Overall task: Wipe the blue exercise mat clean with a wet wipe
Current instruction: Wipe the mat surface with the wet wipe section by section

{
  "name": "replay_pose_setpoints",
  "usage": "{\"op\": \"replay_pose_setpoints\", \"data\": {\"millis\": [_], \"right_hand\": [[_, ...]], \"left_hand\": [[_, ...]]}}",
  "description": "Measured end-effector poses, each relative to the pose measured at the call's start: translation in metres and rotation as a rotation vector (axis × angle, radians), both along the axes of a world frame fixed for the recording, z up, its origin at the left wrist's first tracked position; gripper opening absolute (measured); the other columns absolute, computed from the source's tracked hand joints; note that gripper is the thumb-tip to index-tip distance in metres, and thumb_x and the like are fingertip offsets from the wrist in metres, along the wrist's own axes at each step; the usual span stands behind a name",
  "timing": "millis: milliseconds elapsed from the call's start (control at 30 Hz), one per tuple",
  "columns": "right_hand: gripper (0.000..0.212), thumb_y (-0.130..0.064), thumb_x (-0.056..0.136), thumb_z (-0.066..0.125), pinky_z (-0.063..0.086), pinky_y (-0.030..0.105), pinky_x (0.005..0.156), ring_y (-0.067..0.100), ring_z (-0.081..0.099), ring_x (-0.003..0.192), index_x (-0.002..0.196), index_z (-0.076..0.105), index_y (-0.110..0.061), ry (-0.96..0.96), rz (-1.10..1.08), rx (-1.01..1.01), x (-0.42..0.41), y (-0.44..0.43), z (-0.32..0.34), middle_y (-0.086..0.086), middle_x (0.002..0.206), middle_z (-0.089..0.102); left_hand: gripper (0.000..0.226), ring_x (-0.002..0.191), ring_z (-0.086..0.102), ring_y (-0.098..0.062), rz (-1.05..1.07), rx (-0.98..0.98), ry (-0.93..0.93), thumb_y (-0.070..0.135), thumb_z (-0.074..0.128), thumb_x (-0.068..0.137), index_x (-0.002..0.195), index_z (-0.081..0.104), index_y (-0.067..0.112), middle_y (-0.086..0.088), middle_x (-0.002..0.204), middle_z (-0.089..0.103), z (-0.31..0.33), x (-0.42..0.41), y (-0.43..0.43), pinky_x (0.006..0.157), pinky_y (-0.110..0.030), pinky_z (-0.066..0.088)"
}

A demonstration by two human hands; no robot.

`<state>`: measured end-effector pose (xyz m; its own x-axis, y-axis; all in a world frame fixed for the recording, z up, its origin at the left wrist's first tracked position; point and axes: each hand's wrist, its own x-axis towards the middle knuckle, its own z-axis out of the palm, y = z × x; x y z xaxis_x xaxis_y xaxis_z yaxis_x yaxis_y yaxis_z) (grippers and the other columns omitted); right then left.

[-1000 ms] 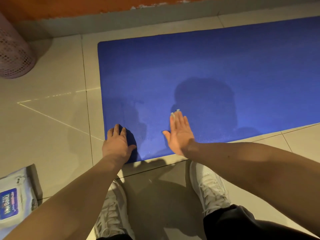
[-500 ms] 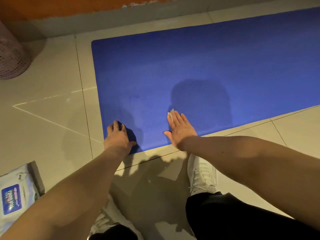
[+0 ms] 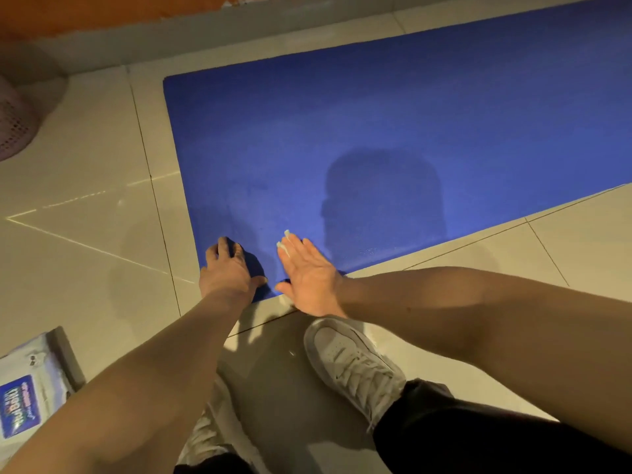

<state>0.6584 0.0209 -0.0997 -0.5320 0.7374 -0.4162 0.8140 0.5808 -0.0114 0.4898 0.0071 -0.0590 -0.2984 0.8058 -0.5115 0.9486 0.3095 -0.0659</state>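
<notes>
The blue exercise mat runs lengthwise toward upper right.

Floor: we record pale glossy tiles with thin dark grout lines.
Skirting: grey band along the far edge.
Wall: orange paint above it, chipped at the lower edge.
Left corner: pinkish perforated basket, cut off by the frame; possibly a bin.
Light: warm and dim, hard shadows.

We seem to be at home: beige floor tiles left of our left hand, a perforated pink basket far beyond it, an orange wall with grey skirting ahead.
</notes>
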Motion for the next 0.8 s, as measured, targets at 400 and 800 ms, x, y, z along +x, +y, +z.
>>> {"op": "replay_pose_setpoints", "data": {"millis": [400, 800], "right_hand": [[0.075, -0.055, 0.107, 0.014, -0.011, 0.040, 0.126, 0.023, -0.019, 0.156, 0.161, -0.012, -0.009, -0.093, -0.276, 0.037, 0.106, 0.035, 0.004, 0.008, 0.170, -0.015], [0.075, -0.050, 0.102, 0.015, 0.014, 0.046, 0.127, 0.028, 0.010, 0.157, 0.159, 0.025, -0.002, 0.197, 0.215, -0.088, 0.036, -0.018, -0.004, 0.014, 0.168, 0.021]], "left_hand": [[0.085, 0.147, 0.012, -0.028, 0.087, 0.125, -0.114, 0.061, 0.060, 0.089, 0.156, 0.021, 0.027, -0.002, 0.163, 0.010, -0.006, -0.003, -0.019, 0.112, -0.044, 0.033], [0.071, 0.139, 0.023, -0.030, 0.169, 0.161, -0.145, 0.048, 0.060, 0.094, 0.154, 0.029, 0.024, -0.003, 0.157, 0.022, -0.006, -0.008, -0.048, 0.101, -0.044, 0.044]]}}
